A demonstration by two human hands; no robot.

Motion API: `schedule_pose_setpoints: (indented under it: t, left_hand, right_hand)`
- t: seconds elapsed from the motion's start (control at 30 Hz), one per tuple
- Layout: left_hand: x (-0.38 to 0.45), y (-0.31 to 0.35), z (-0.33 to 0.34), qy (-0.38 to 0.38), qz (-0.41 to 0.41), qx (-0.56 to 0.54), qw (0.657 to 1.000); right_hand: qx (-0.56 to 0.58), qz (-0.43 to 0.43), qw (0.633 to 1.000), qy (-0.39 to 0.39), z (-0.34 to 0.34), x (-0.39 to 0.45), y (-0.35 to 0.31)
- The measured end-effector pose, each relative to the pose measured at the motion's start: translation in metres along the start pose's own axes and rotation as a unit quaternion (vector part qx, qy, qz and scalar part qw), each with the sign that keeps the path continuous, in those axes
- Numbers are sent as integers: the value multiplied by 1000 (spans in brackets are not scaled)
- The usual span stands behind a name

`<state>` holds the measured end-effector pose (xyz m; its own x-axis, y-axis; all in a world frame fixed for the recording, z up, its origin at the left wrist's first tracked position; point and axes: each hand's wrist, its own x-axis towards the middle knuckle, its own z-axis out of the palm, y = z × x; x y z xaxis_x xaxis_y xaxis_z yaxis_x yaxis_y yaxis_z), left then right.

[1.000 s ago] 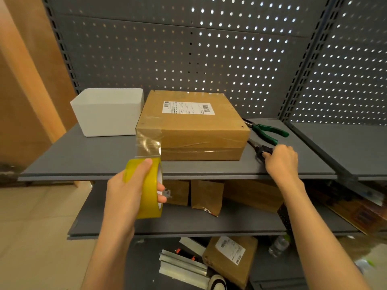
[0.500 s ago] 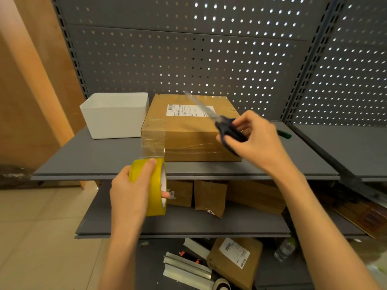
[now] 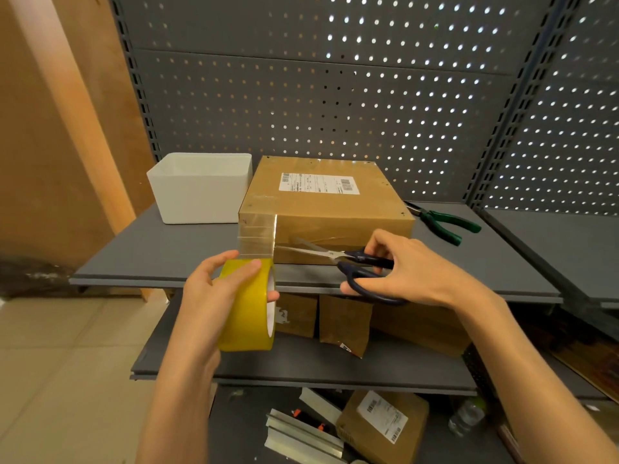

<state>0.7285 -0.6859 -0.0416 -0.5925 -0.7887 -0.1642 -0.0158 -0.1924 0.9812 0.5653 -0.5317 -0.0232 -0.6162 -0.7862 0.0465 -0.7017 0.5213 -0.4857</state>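
Tape strip [image 3: 257,234] is the cut target: a clear band stretched taut from the front-left corner of the cardboard box [image 3: 330,209] down to the yellow tape roll [image 3: 246,308]. It runs near vertical, just off the front edge of the top shelf [image 3: 160,252]. Left grip [image 3: 206,298] is wrapped round the roll, thumb over the rim and a fingertip poking through the core. It holds the roll below shelf level, so the strip is tensioned. Right grip [image 3: 410,272] is curled through the navy loops of the scissors [image 3: 338,259]. Blades are parted a little, tips pointing left toward the strip

Key relation: the scissors' long axis is roughly horizontal and the strip's is roughly vertical, so they cross about square. Blade tips sit at the strip's right edge, close against the box front; can't tell if they touch the tape yet. The strip lies directly left of the right grip and above the left grip. The right grip is the one that has to travel, leftward along the box face; the left only needs to hold tension

Judgement: cut is lined up, not made. Risks: lower blade snagging the tape stuck on the box front, or slack if the roll lifts. Green pliers [image 3: 443,222] and white bin [image 3: 201,192] are on the same shelf, well clear of the path
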Motion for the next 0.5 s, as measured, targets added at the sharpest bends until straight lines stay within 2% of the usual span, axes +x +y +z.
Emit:
schedule_pose_setpoints:
  t: [0.5]
  left_hand:
    - [8,-3,4,17,8,21,1000]
  right_hand:
    - [87,-8,995,-39,13,24,-4]
